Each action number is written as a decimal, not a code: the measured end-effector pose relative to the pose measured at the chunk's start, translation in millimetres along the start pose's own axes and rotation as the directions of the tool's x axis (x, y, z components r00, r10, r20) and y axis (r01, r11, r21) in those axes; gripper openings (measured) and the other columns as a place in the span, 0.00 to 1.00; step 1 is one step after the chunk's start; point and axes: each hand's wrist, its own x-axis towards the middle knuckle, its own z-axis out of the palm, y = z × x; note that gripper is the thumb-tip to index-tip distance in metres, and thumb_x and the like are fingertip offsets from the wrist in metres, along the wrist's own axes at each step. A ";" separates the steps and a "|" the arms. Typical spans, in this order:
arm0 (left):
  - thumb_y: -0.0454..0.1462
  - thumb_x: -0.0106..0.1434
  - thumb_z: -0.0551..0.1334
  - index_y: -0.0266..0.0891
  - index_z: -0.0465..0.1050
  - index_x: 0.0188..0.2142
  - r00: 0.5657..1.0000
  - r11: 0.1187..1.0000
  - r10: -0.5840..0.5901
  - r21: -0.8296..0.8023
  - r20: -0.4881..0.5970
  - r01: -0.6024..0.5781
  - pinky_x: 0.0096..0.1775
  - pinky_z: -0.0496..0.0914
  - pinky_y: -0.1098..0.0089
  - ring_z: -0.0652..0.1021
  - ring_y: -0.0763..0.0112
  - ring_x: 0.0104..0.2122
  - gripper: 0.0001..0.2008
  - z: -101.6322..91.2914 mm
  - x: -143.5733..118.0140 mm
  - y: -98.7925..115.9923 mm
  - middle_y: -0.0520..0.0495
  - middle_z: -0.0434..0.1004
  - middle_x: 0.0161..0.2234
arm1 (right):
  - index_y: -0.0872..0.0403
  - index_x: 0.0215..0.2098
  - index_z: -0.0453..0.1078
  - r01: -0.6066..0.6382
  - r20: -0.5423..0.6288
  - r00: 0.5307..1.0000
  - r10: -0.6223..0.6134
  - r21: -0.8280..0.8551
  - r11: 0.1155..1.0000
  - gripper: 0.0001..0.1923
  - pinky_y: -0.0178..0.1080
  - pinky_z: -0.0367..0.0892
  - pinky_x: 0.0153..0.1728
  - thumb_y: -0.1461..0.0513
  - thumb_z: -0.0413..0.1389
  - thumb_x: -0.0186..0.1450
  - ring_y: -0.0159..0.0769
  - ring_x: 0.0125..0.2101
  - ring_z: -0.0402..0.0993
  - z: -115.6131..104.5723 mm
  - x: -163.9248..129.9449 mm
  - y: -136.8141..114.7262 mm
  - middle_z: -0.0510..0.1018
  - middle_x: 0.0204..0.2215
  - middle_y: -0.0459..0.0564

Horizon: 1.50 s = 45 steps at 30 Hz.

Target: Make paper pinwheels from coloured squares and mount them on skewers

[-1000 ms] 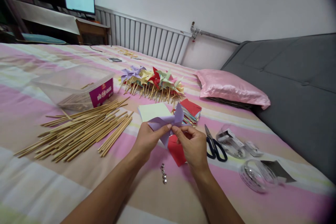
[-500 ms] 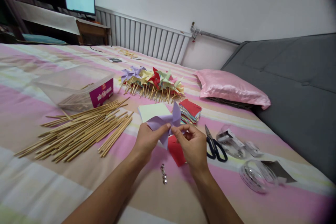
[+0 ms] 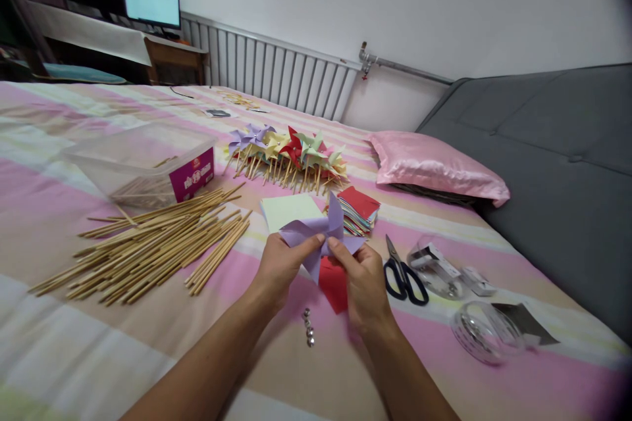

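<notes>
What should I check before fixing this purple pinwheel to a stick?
1. Purple pinwheel pinched at its centre by left hand and right hand: ok.
2. All flaps folded in: cannot tell.
3. Metal pins lying on the bed in front of the hands: ok.
4. Sticks piled on the left: ok.
5. Scissors lying apart from the hands: ok.

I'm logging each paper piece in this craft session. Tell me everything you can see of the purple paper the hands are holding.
The purple paper is a thin lilac sheet folded into a pinwheel shape, with pointed vanes spreading left, right, up and down. It is held just above the striped bedspread. The left hand pinches it from the left and the right hand from the right, fingers meeting near its centre. No stick is attached. A red paper piece lies underneath.
</notes>
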 end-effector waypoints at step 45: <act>0.38 0.45 0.67 0.33 0.74 0.22 0.985 0.965 -0.152 0.227 0.086 0.129 0.24 0.60 0.74 0.70 0.74 0.19 0.08 -15.2 6.9 4.8 0.48 0.74 0.19 | 0.56 0.36 0.71 0.026 0.184 0.983 0.012 -0.199 0.980 0.22 0.36 0.67 0.30 0.54 0.65 0.45 0.33 0.27 0.71 -23.2 16.2 -13.4 0.76 0.27 0.48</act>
